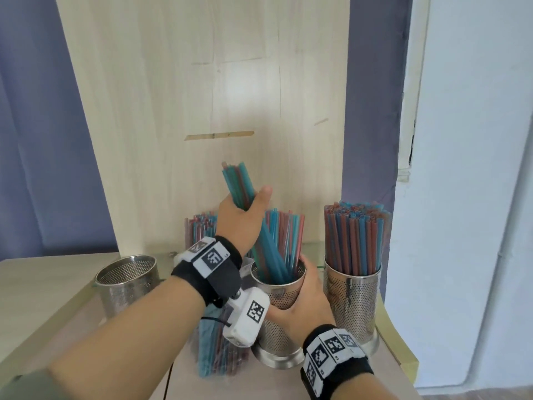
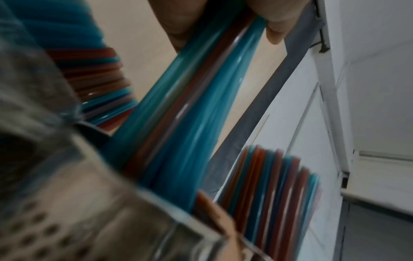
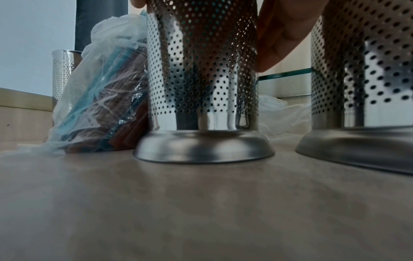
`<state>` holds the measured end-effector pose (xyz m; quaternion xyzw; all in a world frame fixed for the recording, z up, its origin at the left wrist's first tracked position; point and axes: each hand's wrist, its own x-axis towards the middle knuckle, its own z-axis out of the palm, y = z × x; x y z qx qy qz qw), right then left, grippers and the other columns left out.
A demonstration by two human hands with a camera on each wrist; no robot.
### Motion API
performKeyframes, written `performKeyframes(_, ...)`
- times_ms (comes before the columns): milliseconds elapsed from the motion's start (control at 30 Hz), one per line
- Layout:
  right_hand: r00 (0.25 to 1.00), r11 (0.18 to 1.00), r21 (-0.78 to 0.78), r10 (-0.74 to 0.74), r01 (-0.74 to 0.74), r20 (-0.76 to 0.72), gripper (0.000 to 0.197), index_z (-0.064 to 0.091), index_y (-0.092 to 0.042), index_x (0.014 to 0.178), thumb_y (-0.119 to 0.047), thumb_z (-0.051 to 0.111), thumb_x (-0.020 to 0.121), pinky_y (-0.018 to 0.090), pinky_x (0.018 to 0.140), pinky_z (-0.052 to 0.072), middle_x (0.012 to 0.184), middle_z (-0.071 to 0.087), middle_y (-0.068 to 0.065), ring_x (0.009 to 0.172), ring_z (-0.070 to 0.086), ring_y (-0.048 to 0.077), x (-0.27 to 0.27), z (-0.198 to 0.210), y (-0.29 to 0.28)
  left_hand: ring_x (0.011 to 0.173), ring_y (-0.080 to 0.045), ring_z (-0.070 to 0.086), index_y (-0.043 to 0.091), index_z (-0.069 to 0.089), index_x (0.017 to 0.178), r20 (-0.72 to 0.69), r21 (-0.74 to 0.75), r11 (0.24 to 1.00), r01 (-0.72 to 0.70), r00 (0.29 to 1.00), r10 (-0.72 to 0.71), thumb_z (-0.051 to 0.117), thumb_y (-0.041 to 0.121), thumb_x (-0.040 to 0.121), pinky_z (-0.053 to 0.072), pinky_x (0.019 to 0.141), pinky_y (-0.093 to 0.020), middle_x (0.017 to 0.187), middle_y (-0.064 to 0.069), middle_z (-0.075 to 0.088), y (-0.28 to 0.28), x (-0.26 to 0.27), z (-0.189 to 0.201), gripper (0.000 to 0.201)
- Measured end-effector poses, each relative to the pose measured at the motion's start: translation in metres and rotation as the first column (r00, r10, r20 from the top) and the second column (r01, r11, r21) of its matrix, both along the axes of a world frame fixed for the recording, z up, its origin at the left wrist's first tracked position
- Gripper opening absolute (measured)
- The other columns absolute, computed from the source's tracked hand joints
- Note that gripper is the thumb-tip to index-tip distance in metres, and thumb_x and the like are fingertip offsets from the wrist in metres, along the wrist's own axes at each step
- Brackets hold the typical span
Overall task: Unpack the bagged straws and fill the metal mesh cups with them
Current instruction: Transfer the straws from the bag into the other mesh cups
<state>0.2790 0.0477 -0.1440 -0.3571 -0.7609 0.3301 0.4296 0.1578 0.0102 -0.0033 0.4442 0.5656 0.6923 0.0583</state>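
Observation:
My left hand [image 1: 245, 212] grips a bundle of blue and red straws [image 1: 239, 186] [image 2: 196, 106], whose lower ends reach into the middle mesh cup [image 1: 281, 295] [image 3: 201, 70]. That cup is partly filled and stands on the table; my right hand [image 1: 305, 301] is wrapped round its side. To its right stands a mesh cup packed full of straws [image 1: 353, 298] [image 3: 368, 70]. An empty mesh cup [image 1: 127, 281] [image 3: 63, 70] stands at the left. A clear plastic bag of straws [image 1: 219, 353] [image 3: 105, 106] lies beside the middle cup, under my left wrist.
More upright straws [image 1: 202, 229] show behind my left wrist; what holds them is hidden. A pale wooden panel [image 1: 202, 96] rises behind the cups. The table edge [image 1: 403, 353] runs close on the right. Crumpled clear plastic [image 3: 283, 113] lies between the two right cups.

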Motion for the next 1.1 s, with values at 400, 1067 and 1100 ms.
performKeyframes(400,0.999,1.000,0.027,0.016,-0.015,-0.033,0.124,0.016,-0.037,0.147,-0.074,0.079,0.047,0.032,0.111,0.040,0.141,0.037,-0.019,0.133,0.040,0.003,-0.001,-0.004,0.005,0.097,-0.012,0.065,0.017,0.052,0.121,-0.099,-0.236,0.970,0.059,0.992,-0.085,0.080,0.046,0.074,0.054,0.087,-0.031,0.105,0.002,0.065,0.021,-0.011,-0.040,0.062)
performKeyframes(1067,1.000,0.999,0.033,0.025,-0.025,0.005,0.124,0.012,-0.034,0.148,-0.070,0.078,0.050,0.030,0.113,0.037,0.144,0.033,-0.019,0.134,0.035,0.002,-0.002,-0.006,0.007,0.093,-0.010,0.069,0.022,0.061,0.115,-0.125,-0.249,0.958,0.143,0.976,-0.179,0.079,0.038,0.078,0.058,0.083,-0.035,0.102,0.006,0.071,0.029,-0.028,-0.050,0.044)
performKeyframes(1100,1.000,0.999,0.035,0.026,-0.026,0.001,0.124,0.012,-0.034,0.148,-0.070,0.079,0.050,0.029,0.113,0.037,0.143,0.033,-0.019,0.134,0.035,0.001,-0.002,-0.005,0.007,0.096,-0.012,0.069,0.022,0.061,0.116,-0.107,-0.238,0.960,0.149,0.978,-0.179,0.078,0.039,0.079,0.058,0.082,-0.033,0.103,0.006,0.071,0.029,-0.027,-0.047,0.045)
